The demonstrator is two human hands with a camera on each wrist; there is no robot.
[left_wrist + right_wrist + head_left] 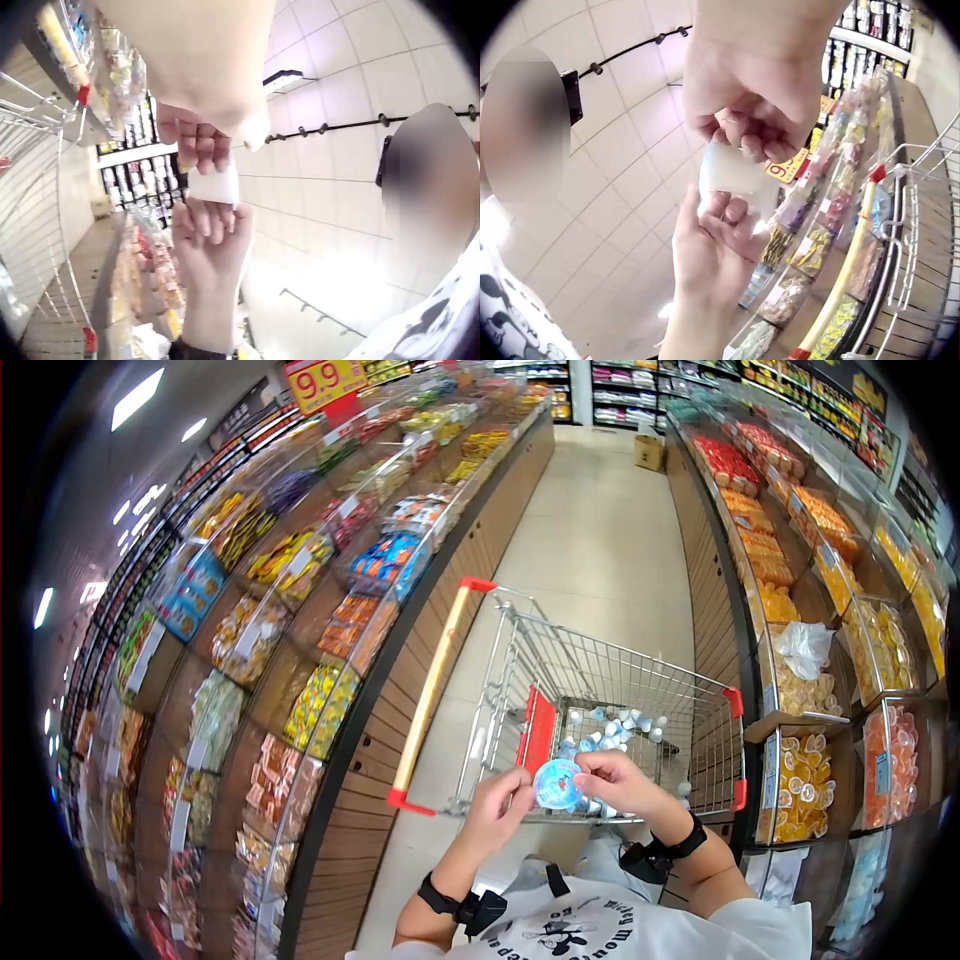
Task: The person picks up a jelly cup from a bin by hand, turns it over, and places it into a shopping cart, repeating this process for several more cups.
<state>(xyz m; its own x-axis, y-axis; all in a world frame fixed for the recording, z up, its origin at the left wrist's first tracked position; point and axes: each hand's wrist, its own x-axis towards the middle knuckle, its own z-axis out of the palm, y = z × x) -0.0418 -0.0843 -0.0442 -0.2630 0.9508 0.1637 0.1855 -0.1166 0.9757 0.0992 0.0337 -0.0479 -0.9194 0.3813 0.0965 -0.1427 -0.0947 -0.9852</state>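
Both hands hold a small jelly cup (557,785) over the near side of a shopping cart (640,655). The cup has a round blue printed lid facing up, and its white body (214,185) shows from below. My left hand (495,807) grips the cup's left side, its fingers (727,210) bent against it. At the opposite side, my right hand (617,782) pinches the rim between thumb and curled fingers. Several similar white and blue cups (610,732) lie loose in the cart's wire basket, beyond the hands.
Bins of wrapped snacks (325,705) line the left side of the aisle. On the right are bins of jelly cups (800,785), with a clear plastic bag (803,650) above. The cart's yellow handle (435,690) faces the left shelves. A cardboard box (648,452) stands far ahead.
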